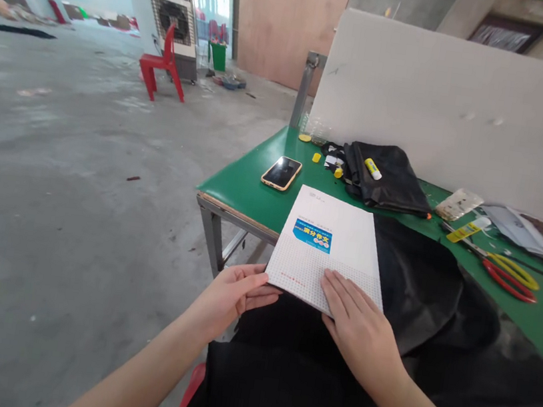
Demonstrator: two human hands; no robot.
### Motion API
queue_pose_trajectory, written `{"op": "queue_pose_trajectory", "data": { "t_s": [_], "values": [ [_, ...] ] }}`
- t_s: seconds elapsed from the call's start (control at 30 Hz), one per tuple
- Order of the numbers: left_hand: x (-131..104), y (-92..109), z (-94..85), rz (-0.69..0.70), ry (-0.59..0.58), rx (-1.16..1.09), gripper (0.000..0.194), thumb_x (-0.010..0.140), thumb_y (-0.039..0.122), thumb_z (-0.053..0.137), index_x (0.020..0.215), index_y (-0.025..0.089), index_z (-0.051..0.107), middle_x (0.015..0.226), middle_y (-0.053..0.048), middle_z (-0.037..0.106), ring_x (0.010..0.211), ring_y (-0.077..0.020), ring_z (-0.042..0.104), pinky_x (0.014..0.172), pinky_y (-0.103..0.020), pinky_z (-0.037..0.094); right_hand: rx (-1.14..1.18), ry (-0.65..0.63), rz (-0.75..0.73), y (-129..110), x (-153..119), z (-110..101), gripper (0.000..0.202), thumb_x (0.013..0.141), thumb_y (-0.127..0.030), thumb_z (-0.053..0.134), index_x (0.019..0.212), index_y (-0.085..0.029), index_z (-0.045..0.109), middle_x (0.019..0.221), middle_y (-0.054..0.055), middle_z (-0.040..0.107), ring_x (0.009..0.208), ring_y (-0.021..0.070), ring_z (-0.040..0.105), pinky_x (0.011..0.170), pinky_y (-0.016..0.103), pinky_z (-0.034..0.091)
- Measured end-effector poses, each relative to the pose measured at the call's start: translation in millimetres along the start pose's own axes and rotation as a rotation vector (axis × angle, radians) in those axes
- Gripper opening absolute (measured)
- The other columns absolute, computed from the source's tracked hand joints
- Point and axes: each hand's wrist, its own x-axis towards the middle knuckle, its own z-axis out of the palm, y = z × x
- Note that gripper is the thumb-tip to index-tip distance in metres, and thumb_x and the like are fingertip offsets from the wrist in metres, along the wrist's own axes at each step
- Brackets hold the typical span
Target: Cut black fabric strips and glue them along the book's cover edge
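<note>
Head view: The left hand [243, 292] grasps the white booklet [343, 230] at its near-left corner, thumb on the cover and fingers below. The right hand [353, 319] lies with fingers extended flat on the cover at the near edge; whether its thumb pinches from beneath cannot be determined. The booklet is located across the near edge of the green surface [247, 180], right of the near-left corner, its lower part projecting past that edge. Black fabric [411, 267] extends over the same edge, to the right of the booklet. A phone [282, 173] lies near the left edge. Toward the far edge, a glue stick [372, 169] rests on a folded black bag [396, 180]. Scissors [511, 277] with red and yellow handles lie farther right.
</note>
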Motion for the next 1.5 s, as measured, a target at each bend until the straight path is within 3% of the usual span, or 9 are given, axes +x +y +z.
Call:
{"op": "queue_pose_trajectory", "data": {
  "t_s": [0.2,0.3,0.53,0.7,0.87,1.03,1.2,1.33,1.5],
  "values": [
    [30.6,-11.0,20.9,0.054,0.013,-0.107,0.027,0.084,0.019,0.059,0.109,0.01,0.063,0.113,-0.013,0.065,0.098,-0.0204,0.063,0.093,-0.033,0.048,-0.039,-0.073,0.108,28.3,-0.1,13.5,0.05,0.087,-0.006,0.034,0.137,-0.009,0.038,0.139,0.012,0.041,0.127,0.0231,0.04,0.103,0.041,0.04],
    [49.3,-17.3,27.6,0.059,0.095,-0.164,0.024,0.084,0.018,0.058,0.107,0.009,0.062,0.114,-0.013,0.064,0.099,-0.0202,0.063,0.094,-0.032,0.048,-0.038,-0.095,0.175,37.5,6.8,24.0,0.047,0.089,-0.009,0.032,0.136,-0.006,0.039,0.139,0.013,0.041,0.128,0.0242,0.039,0.103,0.042,0.039],
    [54.1,-19.4,12.2,0.04,0.241,-0.288,0.032,0.091,0.03,0.047,0.115,0.01,0.054,0.127,-0.016,0.055,0.108,-0.0261,0.058,0.094,-0.038,0.048,0.128,-0.098,0.219,40.2,13.6,20.9,0.064,0.089,-0.044,0.045,0.14,-0.007,0.032,0.144,0.015,0.032,0.133,0.0289,0.029,0.107,0.048,0.031],
    [35.6,-28.1,-3.1,0.167,0.387,-0.095,0.029,0.087,0.033,0.054,0.103,0.01,0.062,0.096,-0.013,0.069,0.084,-0.0194,0.067,0.076,-0.028,0.052,0.354,-0.019,0.256,31.3,15.2,-5.4,0.054,0.093,-0.04,0.037,0.14,-0.015,0.029,0.142,0.007,0.038,0.132,0.019,0.032,0.11,0.041,0.031],
    [38.0,-35.4,-9.3,0.112,0.472,-0.017,0.03,0.066,0.034,0.077,0.082,0.012,0.068,0.075,-0.007,0.071,0.064,-0.0122,0.064,0.06,-0.019,0.049,0.408,0.04,0.226,24.0,36.7,-15.2,0.041,0.093,-0.03,0.039,0.132,-0.017,0.041,0.135,0.006,0.046,0.128,0.0177,0.038,0.11,0.041,0.03],
    [38.8,-33.1,-2.9,0.219,0.409,0.002,0.031,0.061,0.034,0.08,0.052,0.014,0.058,0.05,0.0,0.062,0.047,-0.0078,0.055,0.051,-0.018,0.044,0.419,0.021,0.161,20.9,60.9,-12.0,0.037,0.091,-0.027,0.044,0.126,-0.016,0.047,0.129,0.005,0.053,0.123,0.0187,0.044,0.11,0.044,0.029],
    [12.1,-19.8,14.7,0.278,0.283,0.012,0.026,0.074,0.036,0.07,0.088,0.015,0.07,0.086,-0.01,0.072,0.081,-0.0201,0.067,0.075,-0.028,0.05,0.462,0.105,0.195,15.3,70.6,-15.0,0.029,0.089,-0.024,0.045,0.116,-0.016,0.053,0.12,0.005,0.058,0.116,0.0171,0.05,0.11,0.042,0.029],
    [-12.1,-9.4,26.5,0.265,0.177,-0.023,0.034,0.08,0.03,0.064,0.113,0.019,0.063,0.115,-0.011,0.065,0.104,-0.0243,0.061,0.087,-0.032,0.046,0.499,0.172,0.222,8.4,71.5,-20.4,0.029,0.09,-0.022,0.043,0.117,-0.017,0.052,0.12,0.005,0.059,0.115,0.0153,0.051,0.111,0.041,0.026],
    [-13.1,-9.8,16.1,0.21,0.253,0.146,0.019,0.073,0.031,0.069,0.085,0.016,0.07,0.078,-0.008,0.073,0.065,-0.0194,0.067,0.061,-0.026,0.048,0.482,0.162,0.234,10.1,71.8,-14.8,0.031,0.09,-0.023,0.042,0.119,-0.017,0.05,0.122,0.006,0.057,0.116,0.017,0.05,0.111,0.042,0.026]
  ]
}}
